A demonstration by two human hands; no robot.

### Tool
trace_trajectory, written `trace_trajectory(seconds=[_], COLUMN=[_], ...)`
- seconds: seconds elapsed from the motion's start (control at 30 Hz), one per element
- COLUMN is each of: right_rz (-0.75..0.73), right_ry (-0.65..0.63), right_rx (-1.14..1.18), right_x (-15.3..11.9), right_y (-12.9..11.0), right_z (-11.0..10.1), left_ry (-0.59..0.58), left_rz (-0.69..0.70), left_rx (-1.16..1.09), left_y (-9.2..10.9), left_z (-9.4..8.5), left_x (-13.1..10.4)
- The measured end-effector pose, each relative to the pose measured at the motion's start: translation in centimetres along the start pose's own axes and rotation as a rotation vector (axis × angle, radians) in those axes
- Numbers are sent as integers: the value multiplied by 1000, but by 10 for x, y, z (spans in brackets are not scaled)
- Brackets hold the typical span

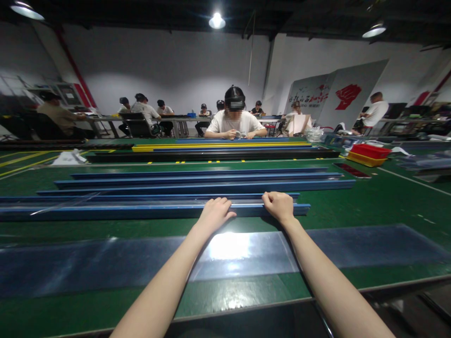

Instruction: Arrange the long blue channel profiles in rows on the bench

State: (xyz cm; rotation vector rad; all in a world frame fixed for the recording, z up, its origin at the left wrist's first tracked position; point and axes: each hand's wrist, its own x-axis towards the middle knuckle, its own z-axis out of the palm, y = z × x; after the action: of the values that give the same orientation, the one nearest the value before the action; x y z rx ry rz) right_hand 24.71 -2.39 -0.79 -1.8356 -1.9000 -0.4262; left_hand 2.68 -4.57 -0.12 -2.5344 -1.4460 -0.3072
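A long blue channel strip (pixel 155 211) lies crosswise in front of me, with clear film along its trough. My left hand (pixel 215 213) is bent over its near wall, fingers together on top and thumb on the near side. To the right, close to the strip's right end, my right hand (pixel 280 205) is closed, its fingertips curled down at the trough. Whatever those fingertips pinch is hidden. Nearer to me, under my forearms, a wide clear plastic sheet (pixel 246 256) lies flat and reflects a lamp.
Several more blue strips (pixel 197 180) lie behind mine. Beyond are a black strip (pixel 211 155), yellow strips (pixel 225 146), a phone (pixel 352 170), and red and yellow trays (pixel 368 155). Across the green table (pixel 352 206) sits a person (pixel 239 122), hands at the far edge.
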Motion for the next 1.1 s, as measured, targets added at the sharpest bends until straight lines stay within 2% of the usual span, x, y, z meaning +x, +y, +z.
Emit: trace_trajectory(seconds=[0.17,0.33,0.5,0.83,1.1], right_rz=[-45,-262,-397,-413,-439], right_ry=[-150,-282,-284,-263,-274], right_rx=[-39,-6,79,162,224], right_x=[2,-1,-5,-5,-5], right_y=[-2,-15,-25,-22,-18], right_z=[-8,-16,-20,-20,-21], left_ry=[-5,21,28,22,36], left_rz=[3,11,20,20,-88], left_rx=[10,21,23,1,-147], left_y=[0,1,2,2,2], left_z=[0,2,2,0,-5], left_x=[0,0,-1,-1,0])
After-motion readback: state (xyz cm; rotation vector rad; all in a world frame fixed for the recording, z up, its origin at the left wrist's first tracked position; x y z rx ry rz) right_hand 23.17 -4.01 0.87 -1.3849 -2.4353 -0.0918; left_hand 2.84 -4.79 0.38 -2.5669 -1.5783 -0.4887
